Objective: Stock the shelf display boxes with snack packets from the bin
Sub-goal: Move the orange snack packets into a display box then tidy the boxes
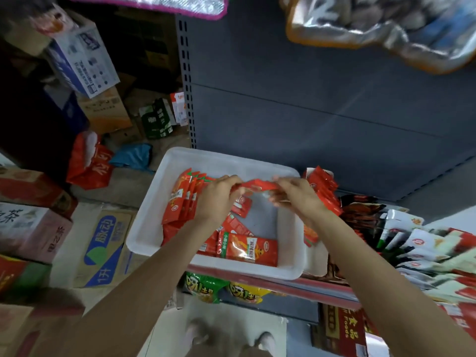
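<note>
Snack packets: red foil packets (180, 199) stand in a row at the left of the white plastic bin (144, 235); more lie loose on its floor, one flat near the front wall (248, 249) with a green end strip and blurred Chinese writing.
Held packet: one red packet (257, 186) is stretched between both hands above the bin.
Left hand: left hand (219, 199) pinches the packet's left end, fingers curled.
Right hand: right hand (296, 195) pinches the right end, fingers curled.
Display box: just right of the bin, a box of upright red packets (325, 191).
Writing: a blue and green carton (108, 248) on the floor reads "1升"; a dark red box (343, 328) below reads "Foods".
Surface: the bin sits on a shelf with a red front edge (322, 289).
Room: grey metal shelving back panel (309, 104); cartons piled at left.
</note>
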A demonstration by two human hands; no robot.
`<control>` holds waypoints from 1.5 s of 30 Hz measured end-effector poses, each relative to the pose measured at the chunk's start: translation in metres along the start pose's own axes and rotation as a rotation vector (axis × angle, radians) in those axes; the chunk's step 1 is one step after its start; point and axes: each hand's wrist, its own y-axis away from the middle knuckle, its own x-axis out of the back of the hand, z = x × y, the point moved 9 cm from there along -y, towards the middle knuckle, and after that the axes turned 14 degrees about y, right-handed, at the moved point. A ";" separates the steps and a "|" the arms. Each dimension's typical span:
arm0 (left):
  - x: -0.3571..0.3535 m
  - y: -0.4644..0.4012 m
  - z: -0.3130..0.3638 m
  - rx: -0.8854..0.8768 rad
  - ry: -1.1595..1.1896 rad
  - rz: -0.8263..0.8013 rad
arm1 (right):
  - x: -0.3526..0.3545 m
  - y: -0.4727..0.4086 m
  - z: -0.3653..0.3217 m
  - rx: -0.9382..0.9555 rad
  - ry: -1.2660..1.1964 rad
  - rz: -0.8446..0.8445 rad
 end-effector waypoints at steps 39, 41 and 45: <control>-0.143 -0.019 0.070 0.267 0.320 -0.365 | 0.125 0.043 -0.011 0.219 0.993 0.432; -0.143 -0.021 0.067 0.292 0.331 -0.378 | 0.125 0.040 -0.008 0.198 0.933 0.428; -0.146 -0.021 0.061 0.333 0.333 -0.402 | 0.108 0.030 0.014 0.138 1.045 0.292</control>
